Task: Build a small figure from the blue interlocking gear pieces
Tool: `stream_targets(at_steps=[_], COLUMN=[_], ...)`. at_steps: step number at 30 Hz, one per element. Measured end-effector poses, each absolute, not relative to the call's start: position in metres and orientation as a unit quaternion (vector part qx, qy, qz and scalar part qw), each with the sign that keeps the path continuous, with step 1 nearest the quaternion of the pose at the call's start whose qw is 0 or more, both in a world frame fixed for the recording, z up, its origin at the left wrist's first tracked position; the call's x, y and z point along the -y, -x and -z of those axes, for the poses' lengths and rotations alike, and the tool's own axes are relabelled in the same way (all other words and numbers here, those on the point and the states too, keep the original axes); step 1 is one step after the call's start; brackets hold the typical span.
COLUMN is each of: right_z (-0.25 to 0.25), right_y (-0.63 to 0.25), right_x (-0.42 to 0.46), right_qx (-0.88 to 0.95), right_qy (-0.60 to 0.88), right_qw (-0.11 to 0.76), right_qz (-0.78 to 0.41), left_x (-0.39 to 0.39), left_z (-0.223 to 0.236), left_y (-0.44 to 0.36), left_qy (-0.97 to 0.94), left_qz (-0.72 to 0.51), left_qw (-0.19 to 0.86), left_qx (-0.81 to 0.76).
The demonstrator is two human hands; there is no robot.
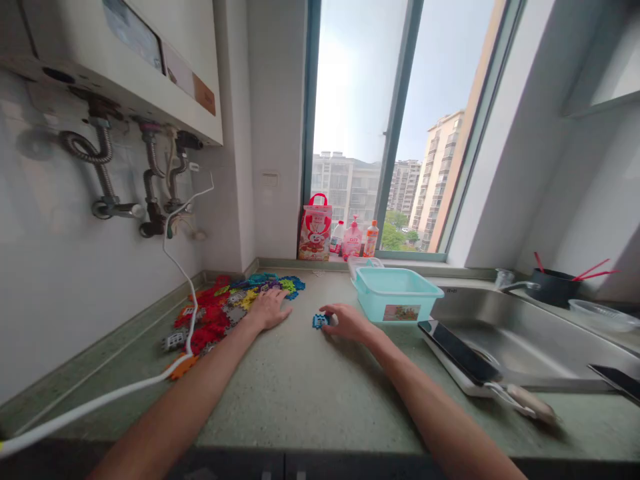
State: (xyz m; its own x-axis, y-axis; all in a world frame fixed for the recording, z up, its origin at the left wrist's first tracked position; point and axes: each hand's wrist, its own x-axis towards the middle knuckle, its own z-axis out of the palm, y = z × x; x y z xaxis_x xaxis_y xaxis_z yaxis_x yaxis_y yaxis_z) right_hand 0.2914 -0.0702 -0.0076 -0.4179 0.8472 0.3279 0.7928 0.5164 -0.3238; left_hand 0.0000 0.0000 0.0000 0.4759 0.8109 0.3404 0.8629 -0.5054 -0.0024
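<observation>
Right now, you are working over a speckled grey-green countertop with both bare hands low. Your right hand is holding the right end of a small blue toothed-edge piece, seemingly plastic, its thumb and fingertips pinching from either side. That piece is sitting alone near the middle of the counter, between the two hands and left of a pale turquoise rectangular plastic tub. Your left hand is resting over the right edge of a spread-out heap of red, orange, grey, yellow, purple and blue toothed pieces; its fingers are lying loose and extended, and you are showing no clear grasp there (whether a fingertip is pressing on one piece is impossible to tell).

For good handling, you are wanting a light pinch on the blue piece's sides, since its teeth are probably catching if squeezed askew. With the left, spreading the heap flat and taking a single piece by its rim is likely working better than scooping, as the pieces are overlapping. Mind the white cable too: it is running across the heap's near side, beside your left forearm, and could be snagging a sleeve-less wrist or dragging pieces.
</observation>
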Motion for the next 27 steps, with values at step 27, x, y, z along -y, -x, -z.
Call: stream_targets(at_steps=[27], right_z=[0.003], right_y=[-0.289], right_x=[0.076], right_qx=[0.822], right_qy=[0.499], right_qw=[0.256], right_qz=[-0.099], left_x=[-0.007], left_z=[-0.001], left_y=[0.019], left_qy=[0.826], left_qz=[0.197], left_qw=[0.119], left_qx=[0.515])
